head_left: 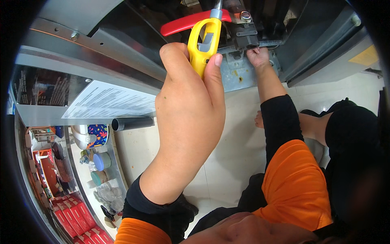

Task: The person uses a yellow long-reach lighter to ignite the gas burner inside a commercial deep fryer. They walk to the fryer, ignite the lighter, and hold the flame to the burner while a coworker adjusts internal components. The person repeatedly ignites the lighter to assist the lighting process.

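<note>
My left hand [189, 95] is closed round a yellow lighter [199, 57] with a grey trigger and a metal tube pointing up into the appliance. My thumb lies along the handle's right side. Behind the lighter runs a red lever handle [178, 26], reaching left from a metal fitting with a bolt [245, 16]. Farther right, my right hand [259, 57] is at the underside of a dark block-shaped fitting [245, 36]. Its fingers are curled in; what they grip is hidden.
A stained metal plate [239, 79] lies below the fitting. Metal panels flank the opening, with a printed sheet [109, 103] on the left one and a black pipe end [132, 123] under it. A shelf holds tubs [101, 161] and red boxes [73, 215]. A black-clothed limb [349, 126] is at right.
</note>
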Demonstrator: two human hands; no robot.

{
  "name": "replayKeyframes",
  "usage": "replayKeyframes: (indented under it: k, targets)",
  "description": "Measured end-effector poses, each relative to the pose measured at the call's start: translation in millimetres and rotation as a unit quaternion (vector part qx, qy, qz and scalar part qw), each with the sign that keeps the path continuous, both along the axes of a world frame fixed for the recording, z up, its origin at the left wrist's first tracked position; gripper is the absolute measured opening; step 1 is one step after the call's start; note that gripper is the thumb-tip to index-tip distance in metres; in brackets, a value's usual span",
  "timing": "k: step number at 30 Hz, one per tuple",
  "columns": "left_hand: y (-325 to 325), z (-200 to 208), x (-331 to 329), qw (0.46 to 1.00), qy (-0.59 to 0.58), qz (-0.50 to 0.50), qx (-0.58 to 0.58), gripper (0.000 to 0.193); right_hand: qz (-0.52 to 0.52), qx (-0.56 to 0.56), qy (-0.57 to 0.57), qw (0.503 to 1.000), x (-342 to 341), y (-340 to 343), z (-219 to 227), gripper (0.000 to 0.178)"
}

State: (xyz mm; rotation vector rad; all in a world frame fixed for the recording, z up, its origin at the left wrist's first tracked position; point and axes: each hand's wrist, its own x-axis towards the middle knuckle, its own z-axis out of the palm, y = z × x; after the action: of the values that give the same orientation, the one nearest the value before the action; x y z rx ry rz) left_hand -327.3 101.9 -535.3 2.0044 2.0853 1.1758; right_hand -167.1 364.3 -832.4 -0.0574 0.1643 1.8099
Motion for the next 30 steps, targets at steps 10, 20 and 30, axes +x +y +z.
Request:
replayKeyframes:
  k: [10,20,30]
  targets:
    - [-4,7,3,1.000,-0.016,0.007,-0.012,0.033,0.001,-0.013,-0.049,0.999,4,2,9,0.016]
    - [0,5,4,1.000,-0.009,0.003,-0.005,0.034,-0.005,-0.051,-0.150,0.987,3,19,7,0.010]
    - [-4,0,7,1.000,-0.017,0.002,-0.014,0.032,0.023,0.000,-0.201,0.979,5,6,3,0.010]
